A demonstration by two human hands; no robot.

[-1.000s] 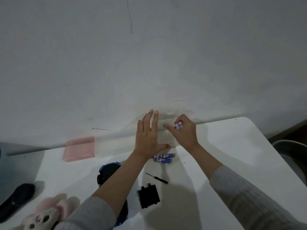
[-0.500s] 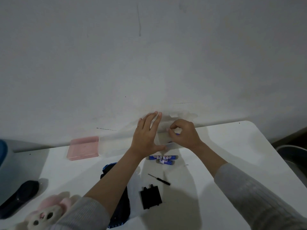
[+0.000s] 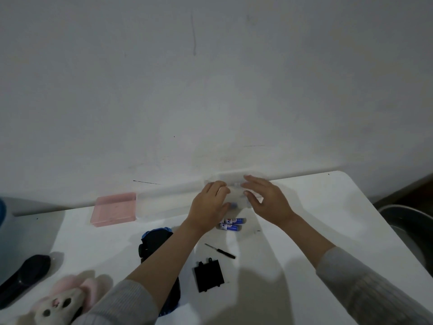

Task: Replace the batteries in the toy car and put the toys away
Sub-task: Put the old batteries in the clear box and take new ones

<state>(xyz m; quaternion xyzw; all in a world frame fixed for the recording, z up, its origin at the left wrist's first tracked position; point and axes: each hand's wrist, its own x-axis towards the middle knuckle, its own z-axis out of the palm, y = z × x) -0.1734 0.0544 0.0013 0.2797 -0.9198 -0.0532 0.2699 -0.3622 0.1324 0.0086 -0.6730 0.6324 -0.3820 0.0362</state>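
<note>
White desk (image 3: 316,207) against a gray wall (image 3: 210,78). Car (image 3: 154,242) lies lengthwise toward the wall. Both hands, left (image 3: 208,207) and right (image 3: 269,200), rest loose-fingered on a clear box (image 3: 234,195).

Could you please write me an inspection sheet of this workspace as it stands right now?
Surface: white table against a pale wall.
Job's things: toy car, partly under the left forearm; black battery cover lying off; small screwdriver; two blue batteries; clear box by the wall.
Clutter: pink box, plush rabbit, dark object.
Hands: left hand and right hand, both at the clear box; grip unclear.
Cables: nothing seen.
Surroundings: metal basin right of the table.
</note>
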